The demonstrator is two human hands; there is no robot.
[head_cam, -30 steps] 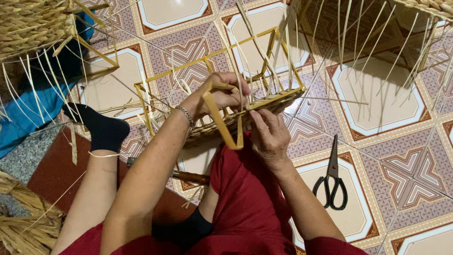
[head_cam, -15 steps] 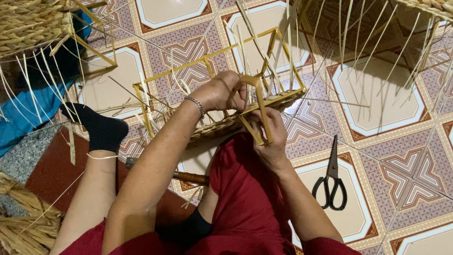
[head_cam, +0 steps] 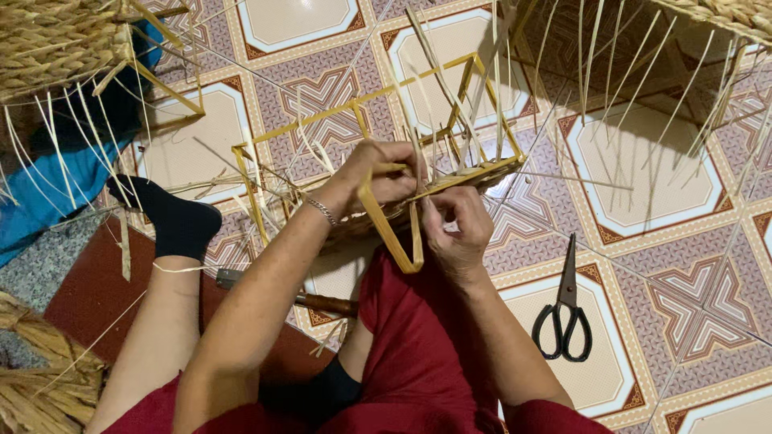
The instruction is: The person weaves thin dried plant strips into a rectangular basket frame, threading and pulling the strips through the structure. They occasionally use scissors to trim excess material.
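Observation:
A half-woven straw basket on a yellow wire frame (head_cam: 474,112) rests on my lap and the tiled floor. My left hand (head_cam: 378,173) grips the woven rim (head_cam: 482,173) and a yellow strip. That yellow strip (head_cam: 394,241) bends in a loop down toward my lap. My right hand (head_cam: 457,225) pinches the strip's other end just below the rim. Loose pale straw ends stick up from the weave.
Black scissors (head_cam: 567,309) lie on the floor tiles at right. A wooden-handled tool (head_cam: 310,301) lies under my left arm. Finished woven baskets sit at top left (head_cam: 48,40) and top right (head_cam: 732,16). A straw bundle (head_cam: 40,386) lies bottom left, blue cloth (head_cam: 56,189) at left.
The yellow strip loop was pulled short against the rim half a second ago and now hangs long again. My left hand has shifted back along the rim.

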